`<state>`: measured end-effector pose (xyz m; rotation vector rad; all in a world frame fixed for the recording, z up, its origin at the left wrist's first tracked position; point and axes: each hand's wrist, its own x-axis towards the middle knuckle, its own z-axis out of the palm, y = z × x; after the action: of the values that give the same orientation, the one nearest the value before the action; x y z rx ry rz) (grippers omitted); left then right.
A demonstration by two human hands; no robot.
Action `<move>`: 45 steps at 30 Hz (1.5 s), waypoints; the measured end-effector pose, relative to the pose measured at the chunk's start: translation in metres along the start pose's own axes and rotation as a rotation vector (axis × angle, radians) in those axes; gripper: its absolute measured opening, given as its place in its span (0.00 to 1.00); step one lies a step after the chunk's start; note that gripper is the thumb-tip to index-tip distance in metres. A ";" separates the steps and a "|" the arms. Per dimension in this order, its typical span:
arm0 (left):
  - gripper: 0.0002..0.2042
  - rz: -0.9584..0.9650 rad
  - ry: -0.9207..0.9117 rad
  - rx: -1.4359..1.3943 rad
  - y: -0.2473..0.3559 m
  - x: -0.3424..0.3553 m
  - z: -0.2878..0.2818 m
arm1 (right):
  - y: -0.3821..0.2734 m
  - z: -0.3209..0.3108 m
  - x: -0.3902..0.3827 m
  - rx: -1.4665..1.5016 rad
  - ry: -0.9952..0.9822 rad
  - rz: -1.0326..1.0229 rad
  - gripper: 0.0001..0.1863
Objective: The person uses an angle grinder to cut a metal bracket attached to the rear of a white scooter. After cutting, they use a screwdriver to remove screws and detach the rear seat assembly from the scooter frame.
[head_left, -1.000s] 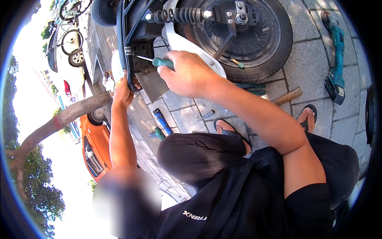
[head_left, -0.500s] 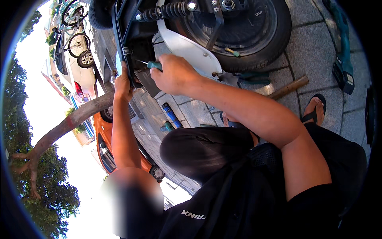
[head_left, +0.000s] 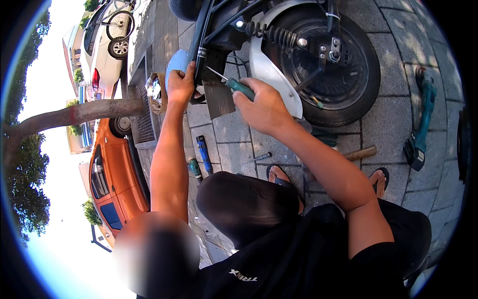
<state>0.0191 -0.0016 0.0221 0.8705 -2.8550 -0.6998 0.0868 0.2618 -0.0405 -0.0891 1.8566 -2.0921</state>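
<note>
My right hand [head_left: 261, 107] is closed around a green-handled screwdriver [head_left: 238, 86] whose thin shaft points up and left at the scooter's black rear frame [head_left: 203, 40]. My left hand [head_left: 180, 84] grips that frame's lower edge beside a light blue panel [head_left: 175, 61]. A square grey plate [head_left: 219, 98] hangs from the frame between my two hands. To the right is the scooter's rear wheel [head_left: 343, 70] with a white mudguard [head_left: 264, 65] and a coil spring shock above it.
On the grey paving lie a blue-handled tool [head_left: 204, 153], a small green tool [head_left: 194, 167], a wooden handle [head_left: 362, 153] and a teal power tool [head_left: 422, 119]. An orange car [head_left: 112, 174] and a white car [head_left: 102, 45] stand to the left by a tree trunk [head_left: 74, 113].
The view has swung, so the scooter and both hands sit further right and lower in the picture. My hands stay on the frame and the screwdriver.
</note>
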 end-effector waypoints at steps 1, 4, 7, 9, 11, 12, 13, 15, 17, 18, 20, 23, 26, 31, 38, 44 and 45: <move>0.32 -0.017 0.010 0.023 0.002 0.000 -0.003 | -0.006 -0.005 0.002 -0.013 0.019 -0.015 0.25; 0.31 -0.031 -0.018 0.027 0.001 0.003 -0.001 | -0.035 -0.024 0.022 -0.166 0.048 -0.151 0.24; 0.29 -0.022 -0.057 -0.029 -0.014 0.001 -0.004 | -0.087 -0.025 0.050 -0.326 -0.014 -0.232 0.22; 0.28 -0.030 -0.073 -0.076 -0.009 -0.002 -0.002 | -0.118 -0.021 0.076 -0.522 -0.018 -0.379 0.20; 0.29 -0.010 -0.101 -0.157 -0.015 -0.004 -0.002 | -0.154 -0.011 0.099 -0.765 -0.151 -0.416 0.20; 0.29 0.008 -0.074 -0.121 -0.019 -0.004 -0.002 | -0.171 0.001 0.110 -0.844 -0.198 -0.375 0.21; 0.29 0.018 -0.063 -0.124 -0.022 -0.005 -0.001 | -0.178 0.006 0.126 -0.986 -0.247 -0.512 0.21; 0.28 0.039 -0.041 -0.119 -0.024 -0.005 -0.003 | -0.197 0.025 0.144 -1.132 -0.271 -0.558 0.20; 0.26 0.062 -0.057 -0.142 -0.021 -0.005 -0.001 | -0.221 0.042 0.158 -1.298 -0.392 -0.531 0.18; 0.26 0.068 -0.065 -0.146 -0.022 -0.004 0.001 | -0.232 0.054 0.165 -1.374 -0.455 -0.516 0.16; 0.25 0.051 -0.118 -0.147 -0.018 -0.001 -0.001 | -0.252 0.084 0.176 -1.517 -0.547 -0.421 0.16; 0.25 0.069 -0.117 -0.147 -0.024 -0.001 0.003 | -0.247 0.107 0.198 -1.533 -0.695 -0.410 0.14; 0.24 0.080 -0.129 -0.201 -0.024 0.002 -0.002 | -0.242 0.098 0.197 -1.462 -0.804 -0.482 0.14; 0.22 0.118 -0.080 -0.266 -0.034 0.000 0.001 | -0.235 0.092 0.192 -1.329 -0.802 -0.521 0.14; 0.21 0.100 -0.061 -0.263 -0.030 0.000 0.005 | -0.227 0.081 0.189 -1.313 -0.833 -0.649 0.13; 0.21 0.056 -0.090 -0.254 -0.030 0.001 0.004 | -0.218 0.069 0.182 -1.259 -0.773 -0.641 0.12; 0.21 0.061 -0.080 -0.259 -0.030 0.001 0.004 | -0.216 0.069 0.181 -1.259 -0.760 -0.633 0.12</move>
<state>0.0330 -0.0229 0.0054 0.7304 -2.7580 -1.0890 -0.1101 0.1625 0.1480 -1.6250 2.3558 -0.5324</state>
